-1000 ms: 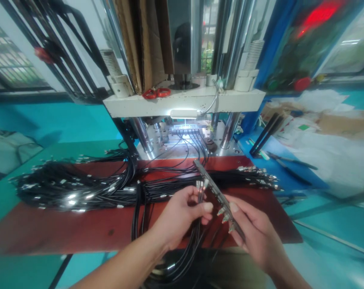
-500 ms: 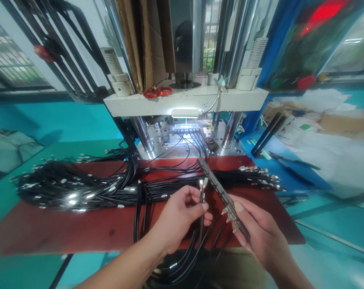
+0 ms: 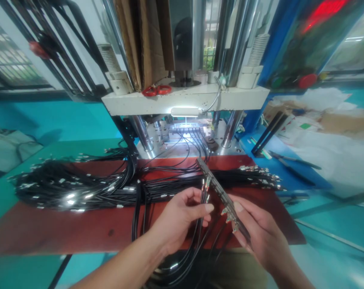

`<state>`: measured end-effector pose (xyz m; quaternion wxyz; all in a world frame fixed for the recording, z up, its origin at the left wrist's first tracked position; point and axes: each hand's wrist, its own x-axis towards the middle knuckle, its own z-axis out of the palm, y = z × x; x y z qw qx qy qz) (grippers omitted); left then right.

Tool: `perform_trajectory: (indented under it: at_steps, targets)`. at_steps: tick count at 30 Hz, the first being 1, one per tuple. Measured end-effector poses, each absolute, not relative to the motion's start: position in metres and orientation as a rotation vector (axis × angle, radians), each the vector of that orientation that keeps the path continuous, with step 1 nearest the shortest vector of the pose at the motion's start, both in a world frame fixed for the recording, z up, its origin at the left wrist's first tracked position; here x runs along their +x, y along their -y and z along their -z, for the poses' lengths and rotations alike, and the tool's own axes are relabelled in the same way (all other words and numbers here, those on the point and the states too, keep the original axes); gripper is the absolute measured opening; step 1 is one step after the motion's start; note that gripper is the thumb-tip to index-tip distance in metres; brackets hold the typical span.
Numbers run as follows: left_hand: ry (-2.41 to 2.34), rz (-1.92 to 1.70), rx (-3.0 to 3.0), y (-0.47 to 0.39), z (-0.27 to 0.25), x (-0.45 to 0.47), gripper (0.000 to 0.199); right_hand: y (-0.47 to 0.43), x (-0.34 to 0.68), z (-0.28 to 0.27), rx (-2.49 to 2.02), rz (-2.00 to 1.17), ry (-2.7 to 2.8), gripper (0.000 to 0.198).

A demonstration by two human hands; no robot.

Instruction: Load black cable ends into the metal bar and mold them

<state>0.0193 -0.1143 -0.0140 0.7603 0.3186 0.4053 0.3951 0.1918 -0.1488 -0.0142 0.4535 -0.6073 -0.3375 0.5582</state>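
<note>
Between the thumb and fingers of my left hand [image 3: 182, 216] are a few black cables [image 3: 201, 224], their metal-tipped connector ends [image 3: 205, 188] pointing up. Those ends sit close beside a long dark metal bar [image 3: 215, 185], which my right hand [image 3: 257, 228] grips near its lower end. Slanting from upper left to lower right, the bar carries several small connectors [image 3: 228, 216] along its lower left edge. Whether the cable ends touch the bar I cannot tell. Behind both hands, a thick bundle of black cables [image 3: 79, 190] lies across a reddish-brown board [image 3: 115, 233].
A press with a white plate [image 3: 230, 99] stands ahead, its lit lower fixture [image 3: 186, 130] holding several cables. Red-handled scissors [image 3: 156, 90] rest on the plate. Right of it are dark pliers-like tools [image 3: 293, 166] and white plastic bags [image 3: 335, 132].
At the left fingertips the cable ends have shifted slightly, and more of them now show near the bar. My right hand and the bar stay almost still.
</note>
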Motion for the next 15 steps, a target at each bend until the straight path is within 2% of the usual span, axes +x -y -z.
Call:
perform_trajectory:
  at_steps: [15]
  targets:
    - [-0.966,-0.819,0.788,0.115,0.0133,0.0224,0.026,0.1486,0.1908,0.0183,-1.463,-1.422,0.777,0.048]
